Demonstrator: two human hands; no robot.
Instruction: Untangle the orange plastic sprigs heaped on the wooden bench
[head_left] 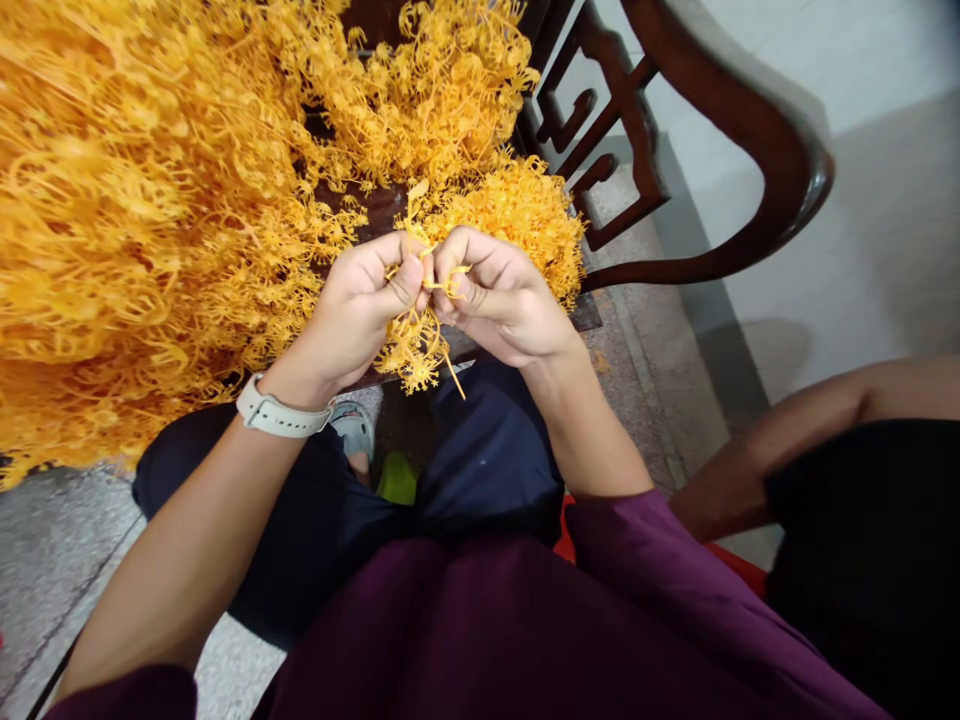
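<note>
While the left hand [364,285] and right hand [506,300] are pinching the sprig [418,357] left of the chair arm [804,165], it is looking light, bendy and easily torn, probably needing a gentle stem hold.

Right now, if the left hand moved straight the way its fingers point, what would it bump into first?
Most likely the right hand: the left hand points toward its fingertips, both pinching a yellow sprig. Whether they already touch is hard to tell.
</note>
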